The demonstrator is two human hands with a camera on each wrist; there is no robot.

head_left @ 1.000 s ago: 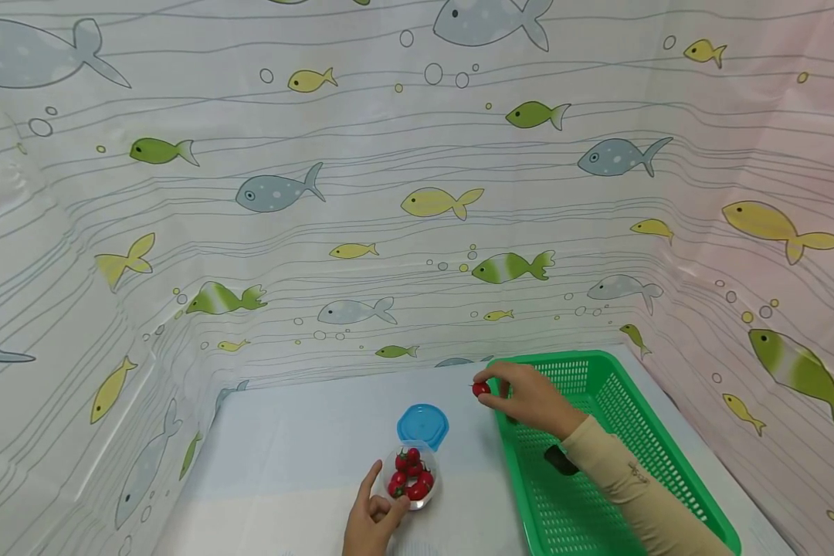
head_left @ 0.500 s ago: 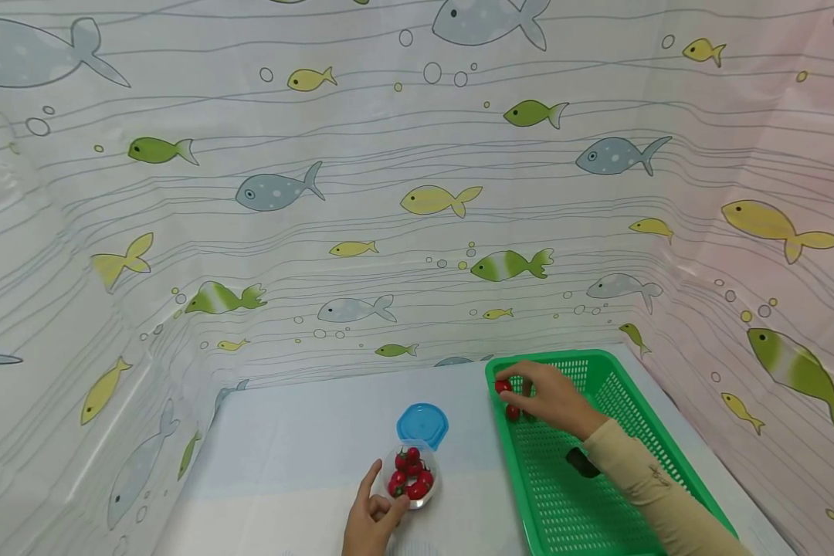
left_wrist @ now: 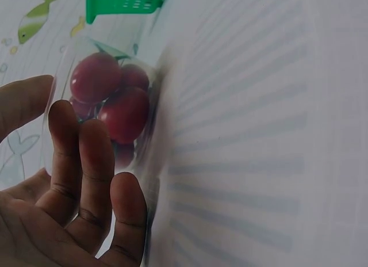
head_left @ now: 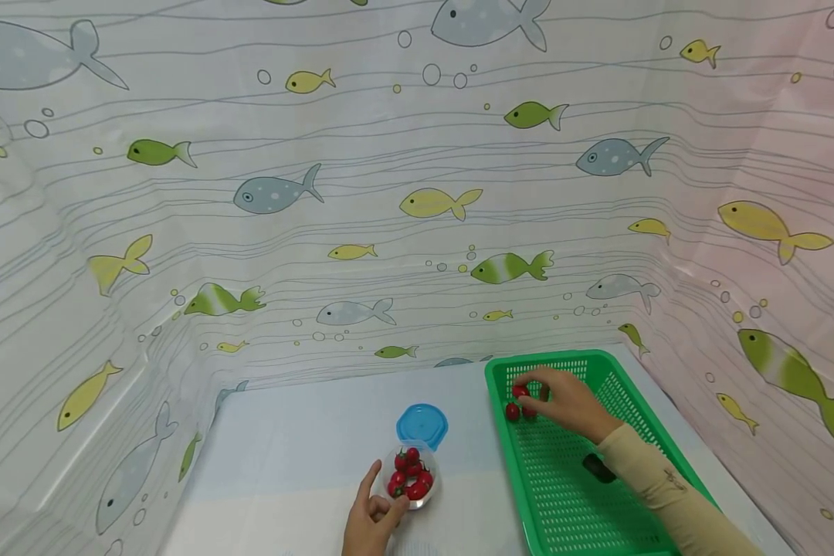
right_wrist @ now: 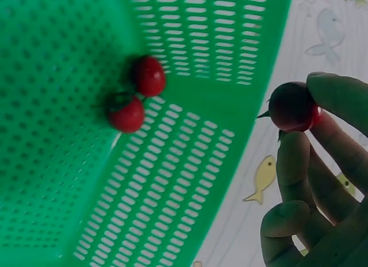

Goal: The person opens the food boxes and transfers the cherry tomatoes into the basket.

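My right hand [head_left: 570,405] pinches a red cherry tomato [head_left: 520,391] over the far left corner of the green plastic basket [head_left: 591,513]. In the right wrist view the held tomato [right_wrist: 290,107] shows its green stem end, between thumb and fingertips. Two other cherry tomatoes lie in that corner of the basket, one tomato [right_wrist: 149,76] just beside the other [right_wrist: 126,114]. My left hand [head_left: 374,519] holds a small clear bowl [head_left: 418,506] on the table, thumb at its near side and index finger at its left. Several cherry tomatoes [head_left: 408,467] fill this bowl.
A blue lid [head_left: 422,424] lies on the white table just behind the clear bowl. Under the right wrist, a dark object [head_left: 599,468] shows against the basket. A fish-patterned curtain [head_left: 361,193] encloses the table at the back and both sides.
My right hand has carried its tomato rightward, from beside the basket's left rim to over the inside corner. The basket's two tomatoes have come into view. My left hand has stayed at the bowl.
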